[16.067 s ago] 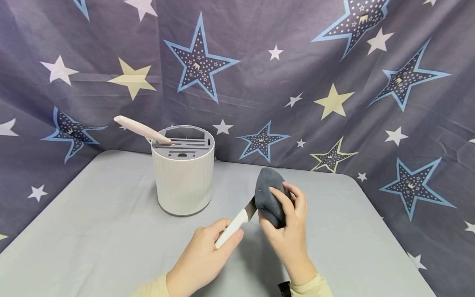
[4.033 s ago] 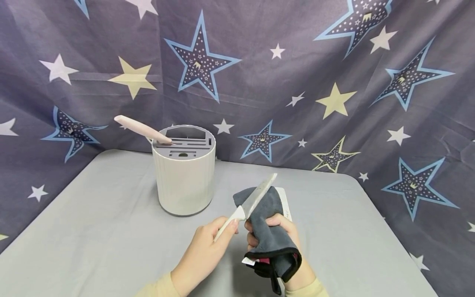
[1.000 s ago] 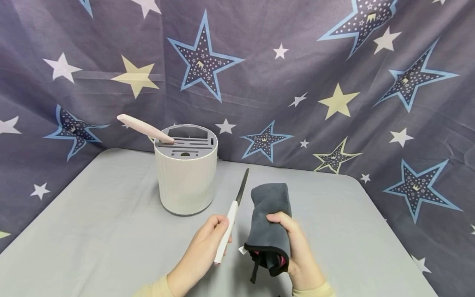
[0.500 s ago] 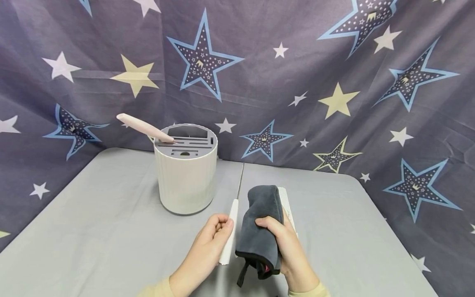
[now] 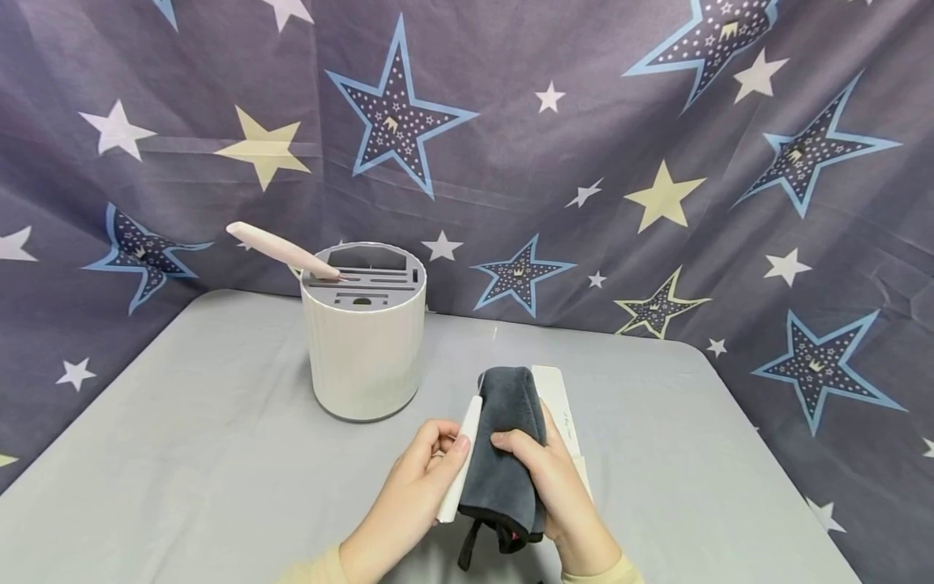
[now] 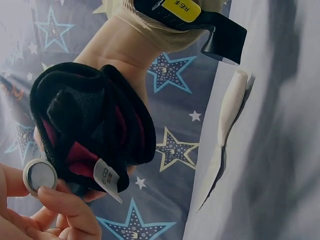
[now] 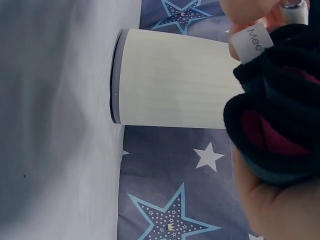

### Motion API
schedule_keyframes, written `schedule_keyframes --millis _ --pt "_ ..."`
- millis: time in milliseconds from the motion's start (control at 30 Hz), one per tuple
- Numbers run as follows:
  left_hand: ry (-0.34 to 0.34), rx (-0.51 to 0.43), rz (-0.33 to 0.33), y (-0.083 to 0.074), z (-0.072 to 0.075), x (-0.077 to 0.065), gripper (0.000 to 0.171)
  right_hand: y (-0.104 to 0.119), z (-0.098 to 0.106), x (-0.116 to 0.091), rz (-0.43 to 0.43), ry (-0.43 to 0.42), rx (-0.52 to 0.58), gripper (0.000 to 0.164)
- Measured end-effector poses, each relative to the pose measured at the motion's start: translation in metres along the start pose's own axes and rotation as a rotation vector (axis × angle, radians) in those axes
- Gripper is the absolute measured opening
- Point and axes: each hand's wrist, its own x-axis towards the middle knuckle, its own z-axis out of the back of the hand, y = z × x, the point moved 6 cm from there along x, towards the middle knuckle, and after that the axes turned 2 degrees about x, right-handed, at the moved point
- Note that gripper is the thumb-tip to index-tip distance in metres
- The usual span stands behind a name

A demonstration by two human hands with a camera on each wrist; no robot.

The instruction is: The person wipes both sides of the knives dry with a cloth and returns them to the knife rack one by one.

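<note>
My left hand (image 5: 416, 491) holds a knife (image 5: 461, 461) by its white handle. The knife points away from me, with its thin blade edge-on beside the upper left of a folded dark grey cloth (image 5: 503, 462). My right hand (image 5: 565, 487) grips that cloth, thumb on top and fingers hidden behind. In the left wrist view, the butt of the knife handle (image 6: 41, 176) shows at my left fingertips, close to the cloth's black-edged, pink-lined folds (image 6: 82, 157). The right wrist view shows the cloth's white tag (image 7: 252, 44).
A cream knife block (image 5: 365, 357) with a slotted grey top stands back left; a pink-handled knife (image 5: 280, 250) leans out of it. Another white knife (image 5: 556, 405) lies on the grey table (image 5: 219, 454), partly behind my right hand. Star-patterned fabric hangs behind.
Four seconds ago the blade lay over the cloth; then the knife was apart on its left. Over the last second, cloth and knife have come together, the right hand moving left.
</note>
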Motion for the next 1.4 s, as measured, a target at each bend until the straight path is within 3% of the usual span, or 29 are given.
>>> schedule_keyframes --millis 367,600,1100,1400 --pt "0.041 0.041 -0.022 0.002 -0.005 0.001 0.030 -0.007 -0.011 0.000 -0.033 0.059 -0.107 0.058" --pt "0.047 0.006 -0.033 0.006 -0.005 0.003 0.030 -0.011 -0.013 0.000 -0.028 0.064 -0.150 0.056" --pt "0.022 -0.018 0.005 0.006 0.000 0.011 0.035 -0.017 -0.017 0.001 -0.050 0.095 -0.145 0.058" --pt "0.004 -0.023 0.032 0.007 0.005 0.018 0.036 -0.018 -0.023 0.001 -0.026 0.157 -0.127 0.048"
